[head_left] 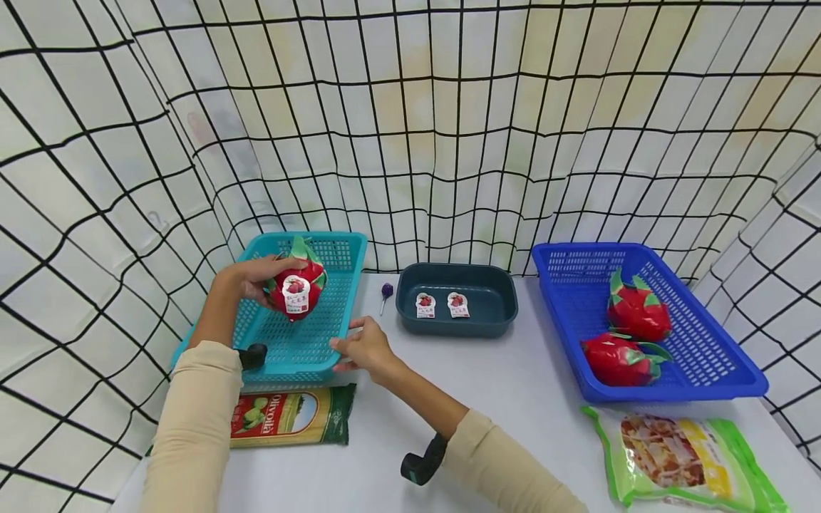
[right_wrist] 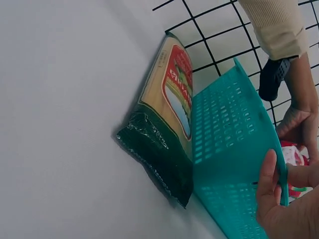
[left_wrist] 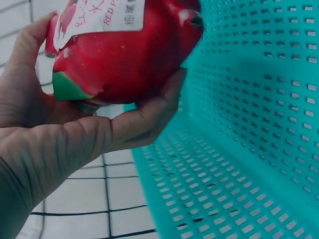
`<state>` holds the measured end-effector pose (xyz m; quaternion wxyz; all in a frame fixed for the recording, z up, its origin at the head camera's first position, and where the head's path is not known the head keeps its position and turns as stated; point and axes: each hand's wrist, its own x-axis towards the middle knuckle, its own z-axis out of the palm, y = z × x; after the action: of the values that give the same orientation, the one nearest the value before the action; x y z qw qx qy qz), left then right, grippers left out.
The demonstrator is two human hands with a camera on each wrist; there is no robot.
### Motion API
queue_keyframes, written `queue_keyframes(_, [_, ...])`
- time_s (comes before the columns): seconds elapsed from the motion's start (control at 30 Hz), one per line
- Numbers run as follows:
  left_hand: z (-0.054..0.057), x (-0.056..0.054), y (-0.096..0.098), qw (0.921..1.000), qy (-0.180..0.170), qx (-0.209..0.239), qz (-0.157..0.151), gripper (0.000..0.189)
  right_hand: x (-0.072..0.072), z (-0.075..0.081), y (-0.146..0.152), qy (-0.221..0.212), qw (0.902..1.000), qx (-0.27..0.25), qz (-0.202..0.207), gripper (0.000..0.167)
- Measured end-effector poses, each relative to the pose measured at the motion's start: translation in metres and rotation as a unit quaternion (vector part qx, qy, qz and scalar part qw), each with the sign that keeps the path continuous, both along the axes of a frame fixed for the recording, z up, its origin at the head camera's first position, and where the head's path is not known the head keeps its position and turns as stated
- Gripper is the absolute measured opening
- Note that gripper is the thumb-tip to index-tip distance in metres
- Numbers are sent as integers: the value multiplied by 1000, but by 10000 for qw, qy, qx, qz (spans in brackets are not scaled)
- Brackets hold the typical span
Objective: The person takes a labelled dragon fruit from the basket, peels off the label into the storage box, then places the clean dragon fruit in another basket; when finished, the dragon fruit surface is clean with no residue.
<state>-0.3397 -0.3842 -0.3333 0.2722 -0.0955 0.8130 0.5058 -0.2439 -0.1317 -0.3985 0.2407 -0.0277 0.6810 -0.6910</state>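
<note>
My left hand (head_left: 259, 276) grips a red dragon fruit (head_left: 310, 286) with green leaf tips, held over the turquoise basket (head_left: 256, 335). A white label (head_left: 296, 295) with a fruit picture is stuck on its skin. In the left wrist view, the fingers (left_wrist: 149, 112) wrap under the fruit and the basket's perforated wall stands beside it. My right hand (head_left: 367, 348) pinches the basket's rim at its near right corner. The right wrist view shows thumb and fingers on both sides of that rim (right_wrist: 279, 164).
A dark teal tray (head_left: 457, 326) holds two fruit labels (head_left: 426, 305); a purple lollipop (head_left: 387, 291) lies left of it. Two dragon fruits (head_left: 638, 310) sit in a blue basket (head_left: 564, 313). A pasta packet (head_left: 301, 417) and a green-edged food bag (head_left: 680, 456) lie in front. Black netting surrounds the table.
</note>
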Motion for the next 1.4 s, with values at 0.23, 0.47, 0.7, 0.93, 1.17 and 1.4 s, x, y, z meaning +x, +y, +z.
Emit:
queue_keyframes(0.23, [19, 15, 17, 9940, 604, 875, 256, 75, -5, -2, 11, 523, 9970, 394, -403, 47])
queue_keyframes(0.47, [25, 52, 62, 9764, 1011, 1735, 795, 73, -7, -1, 44, 1578, 9834, 172, -884, 37])
queue_keyframes(0.7, [16, 86, 116, 9589, 961, 2400, 1165, 77, -2, 8, 84, 2248, 9658, -81, -1289, 35])
queue_keyframes(0.93, [-4, 121, 173, 9430, 645, 2847, 1600, 74, 7, 16, 123, 2412, 9559, -157, -1668, 29])
queue_keyframes(1.17, [-37, 152, 218, 9378, 78, 2976, 1787, 83, 9, 22, 145, 2453, 9553, 152, -1640, 26])
queue_keyframes(1.4, [-70, 158, 242, 9263, -657, 3163, 1939, 93, 12, 13, 155, 2418, 9574, 512, -1493, 24])
